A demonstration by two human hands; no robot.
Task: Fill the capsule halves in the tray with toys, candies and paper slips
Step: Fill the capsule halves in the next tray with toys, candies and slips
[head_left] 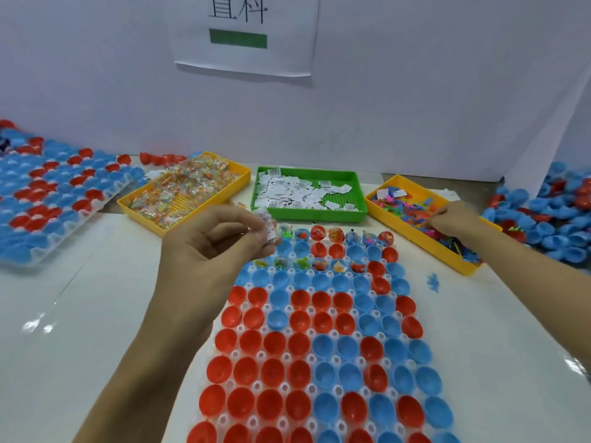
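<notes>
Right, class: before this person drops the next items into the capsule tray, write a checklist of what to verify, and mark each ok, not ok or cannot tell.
1. Left hand holds paper slips above the tray's far rows: ok.
2. Right hand reaches into the toy bin: ok; whether it has gripped a toy: cannot tell.
3. Green slip bin has slips in it: ok.
4. Candy bin has candies in it: ok.
5. Near rows of the capsule tray filled: not ok, halves look empty.
6. Loose blue toy lies on the table, outside the bins: not ok.

2 bare forearms, bare hands (211,241), sleeveless.
</notes>
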